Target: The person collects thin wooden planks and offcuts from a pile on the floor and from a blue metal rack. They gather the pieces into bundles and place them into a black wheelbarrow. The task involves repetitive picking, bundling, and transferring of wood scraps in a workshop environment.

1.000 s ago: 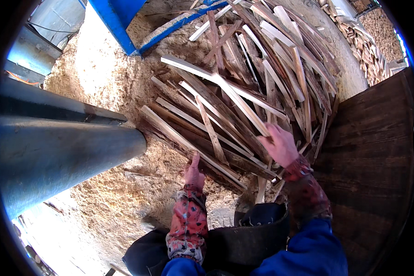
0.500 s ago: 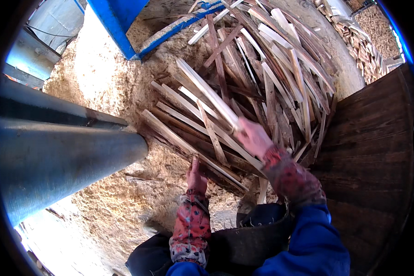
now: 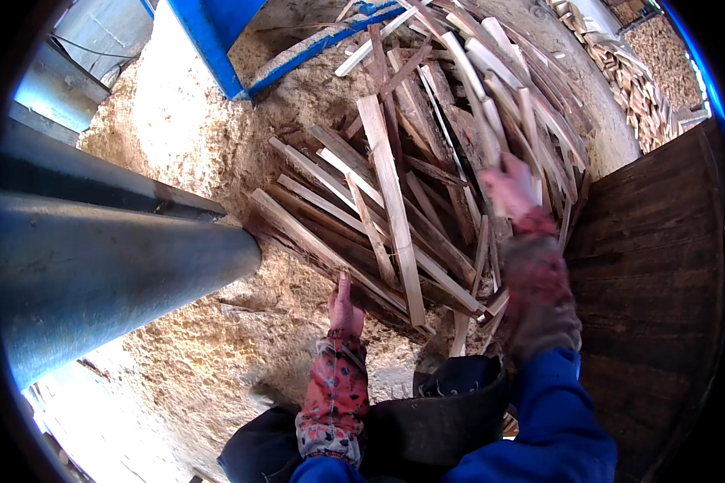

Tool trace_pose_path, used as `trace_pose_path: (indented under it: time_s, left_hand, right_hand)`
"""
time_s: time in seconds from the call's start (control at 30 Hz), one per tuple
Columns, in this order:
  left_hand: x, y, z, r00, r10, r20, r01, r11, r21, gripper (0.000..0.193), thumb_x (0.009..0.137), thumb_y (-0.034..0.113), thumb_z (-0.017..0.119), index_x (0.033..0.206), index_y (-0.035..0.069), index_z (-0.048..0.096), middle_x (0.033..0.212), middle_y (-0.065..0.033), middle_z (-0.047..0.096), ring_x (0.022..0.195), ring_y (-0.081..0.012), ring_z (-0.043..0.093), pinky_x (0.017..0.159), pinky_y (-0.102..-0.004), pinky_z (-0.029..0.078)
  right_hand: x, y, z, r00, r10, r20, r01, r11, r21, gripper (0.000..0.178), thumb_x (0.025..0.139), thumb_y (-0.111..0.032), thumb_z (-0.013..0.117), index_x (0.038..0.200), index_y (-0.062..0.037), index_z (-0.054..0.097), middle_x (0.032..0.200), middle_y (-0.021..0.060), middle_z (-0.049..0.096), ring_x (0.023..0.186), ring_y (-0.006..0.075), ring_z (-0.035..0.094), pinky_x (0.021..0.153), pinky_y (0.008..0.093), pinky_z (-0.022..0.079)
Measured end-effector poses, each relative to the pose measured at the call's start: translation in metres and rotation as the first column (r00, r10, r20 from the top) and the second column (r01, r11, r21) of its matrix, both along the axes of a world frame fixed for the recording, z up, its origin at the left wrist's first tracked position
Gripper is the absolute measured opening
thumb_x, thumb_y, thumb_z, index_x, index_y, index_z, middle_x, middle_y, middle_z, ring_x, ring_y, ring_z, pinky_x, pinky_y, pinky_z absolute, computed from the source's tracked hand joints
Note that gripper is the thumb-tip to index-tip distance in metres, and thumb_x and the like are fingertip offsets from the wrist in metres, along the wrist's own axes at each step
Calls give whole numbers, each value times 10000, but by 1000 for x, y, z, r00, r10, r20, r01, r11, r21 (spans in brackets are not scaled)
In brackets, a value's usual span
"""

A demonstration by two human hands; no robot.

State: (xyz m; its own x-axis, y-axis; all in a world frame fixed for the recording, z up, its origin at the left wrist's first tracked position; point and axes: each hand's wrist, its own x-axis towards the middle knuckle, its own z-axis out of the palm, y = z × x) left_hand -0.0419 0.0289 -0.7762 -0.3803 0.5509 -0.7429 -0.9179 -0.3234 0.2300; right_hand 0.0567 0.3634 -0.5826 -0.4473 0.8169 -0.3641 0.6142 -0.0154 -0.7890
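Many long, split wooden strips point(image 3: 296, 221) lie in a loose, slanting bundle in front of me. My left hand point(image 3: 345, 312) is closed at the near edge of this bundle. Its thumb points up against the lowest strip, and its other fingers are mostly hidden. One pale, flat strip point(image 3: 388, 181) lies across the top of the bundle, with no hand on it. To the right, my right hand point(image 3: 510, 187) reaches onto the larger heap of wooden strips point(image 3: 439, 88). Motion smears its fingers and a strip beside them, so I cannot tell whether it grips that strip.
A thick grey metal pipe point(image 3: 129, 282) juts in from the left. Dark wooden boards point(image 3: 644, 306) stand close on my right. A blue metal frame point(image 3: 213, 52) is at the far side, on ground covered in sawdust point(image 3: 177, 346). More stacked wood point(image 3: 632, 92) lies at the far right.
My right hand has let go of the pale strip, which now lies across the bundle, and has moved right and away from me to the larger heap. My left hand has stayed put.
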Motion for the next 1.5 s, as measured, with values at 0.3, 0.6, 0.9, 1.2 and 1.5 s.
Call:
trace_pose_path:
  time_s: [0.3,0.6,0.9,1.2,1.5]
  left_hand:
    - [2,6,10,1000,-11,-29,11,1000,8,358,887,284,659,1156,63,577,1126,-24,616,1040,-180,576,911,-362,469]
    - [4,-2,-9,1000,-7,-8,6,999,-45,370,867,302,684,1133,79,553,1134,-55,593,1043,-183,557,907,-361,467]
    - [8,3,-12,1000,-15,4,16,999,-36,431,869,323,667,1186,58,542,1192,-53,581,1093,-214,540,972,-380,421]
    - [8,-5,-5,998,-15,-58,13,999,-34,429,887,314,653,1202,41,553,1164,-48,601,1057,-202,566,929,-361,457]
    - [6,1,8,999,-33,-39,32,999,-33,411,906,283,626,1220,33,539,1179,-53,597,1084,-212,563,937,-368,454]
  right_hand:
    - [77,-162,-33,988,158,1,-146,915,377,618,764,-97,678,1295,76,412,1003,209,604,868,258,628,755,349,502]
    - [114,-186,-86,922,318,223,-372,888,271,537,761,-169,704,1223,14,501,1023,222,581,919,383,583,798,434,483]
    - [108,-46,-108,776,42,629,-485,677,553,475,721,-144,708,1144,-17,532,1092,162,553,1022,371,524,913,442,418]
    - [8,-61,-61,843,357,401,-537,521,664,559,704,-147,725,1208,-47,504,1097,151,530,1060,343,511,918,446,409]
    - [-9,-47,-93,734,381,562,-664,580,473,523,656,-140,725,1126,-57,510,1016,143,570,1017,328,557,904,465,411]
